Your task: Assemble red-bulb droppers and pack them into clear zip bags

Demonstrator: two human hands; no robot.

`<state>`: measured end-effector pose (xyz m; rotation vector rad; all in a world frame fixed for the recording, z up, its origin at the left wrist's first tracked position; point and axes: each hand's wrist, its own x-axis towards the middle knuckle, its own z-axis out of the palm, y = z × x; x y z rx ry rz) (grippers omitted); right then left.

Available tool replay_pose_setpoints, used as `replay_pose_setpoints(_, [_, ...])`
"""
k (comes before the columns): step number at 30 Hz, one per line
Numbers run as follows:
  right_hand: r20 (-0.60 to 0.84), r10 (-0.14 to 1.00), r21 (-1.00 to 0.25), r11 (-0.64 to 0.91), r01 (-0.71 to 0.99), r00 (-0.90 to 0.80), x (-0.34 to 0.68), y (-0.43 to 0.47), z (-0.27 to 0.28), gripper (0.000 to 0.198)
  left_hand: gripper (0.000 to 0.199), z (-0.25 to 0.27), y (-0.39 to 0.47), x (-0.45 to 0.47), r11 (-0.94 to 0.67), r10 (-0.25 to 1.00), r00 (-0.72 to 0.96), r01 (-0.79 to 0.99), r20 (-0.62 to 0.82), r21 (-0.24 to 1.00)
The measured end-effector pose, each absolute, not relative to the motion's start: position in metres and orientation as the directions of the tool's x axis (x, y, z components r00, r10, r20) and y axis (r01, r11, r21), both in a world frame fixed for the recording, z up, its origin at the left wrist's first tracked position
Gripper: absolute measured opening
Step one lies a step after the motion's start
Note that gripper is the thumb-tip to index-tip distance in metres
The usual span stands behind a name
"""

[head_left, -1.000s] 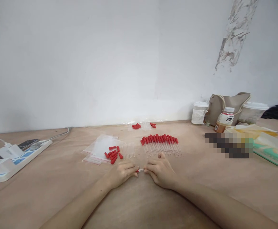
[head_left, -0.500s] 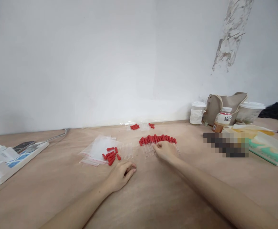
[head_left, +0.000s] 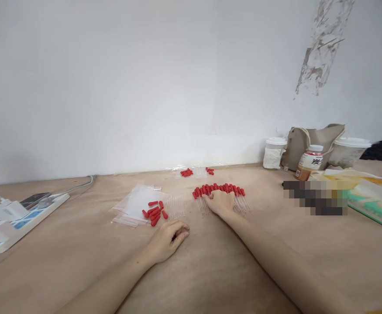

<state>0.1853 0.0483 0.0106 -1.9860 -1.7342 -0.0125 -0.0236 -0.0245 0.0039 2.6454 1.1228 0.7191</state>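
A row of droppers (head_left: pixel 241 203) with red rubber bulbs and thin clear tubes lies side by side on the table. My right hand (head_left: pixel 221 201) is over the row, its thumb and forefinger together at the neck of a dropper towards the left end; the hand covers several tubes. My left hand (head_left: pixel 169 239) rests on the table nearer to me, fingers loosely curled, thumb apart from them and nothing held. Just beyond it are loose red rubber bulbs (head_left: pixel 154 213) and a row of bare clear tubes (head_left: pixel 175 206). The bulbs lie partly on clear zip bags (head_left: pixel 137 201).
Against the wall lie more red bulbs (head_left: pixel 187 172) and clear tubes (head_left: pixel 199 172). A power strip (head_left: pixel 35 220) with chargers is at left. At right stand a lidded cup (head_left: pixel 273 153), a drink bottle (head_left: pixel 309 163), a grey bag (head_left: pixel 295 146) and a green-and-white packet (head_left: pixel 374 203).
My right hand has moved left along the dropper row, uncovering tubes at its right. My left hand stays put. The view has shifted slightly.
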Motion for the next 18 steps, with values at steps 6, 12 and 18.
replay_pose_setpoints(6, [0.417, 0.905, -0.355, 0.082, 0.931, 0.079, 0.175, 0.026, 0.013, 0.034, 0.016, 0.005, -0.025, -0.024, -0.706, 0.707, 0.593, 0.618, 0.385, 0.344])
replay_pose_setpoints(12, [0.282, 0.959, -0.450, 0.147, 0.881, -0.016, 0.146, 0.029, 0.021, 0.024, 0.015, 0.004, -0.025, -0.024, -0.698, 0.710, 0.578, 0.651, 0.403, 0.296])
replay_pose_setpoints(18, [0.024, 0.999, -0.580, -0.009, 0.815, 0.028, 0.119, 0.073, 0.024, 0.022, 0.015, 0.014, -0.015, -0.043, -0.446, 0.678, 0.438, 0.883, 0.591, -0.143])
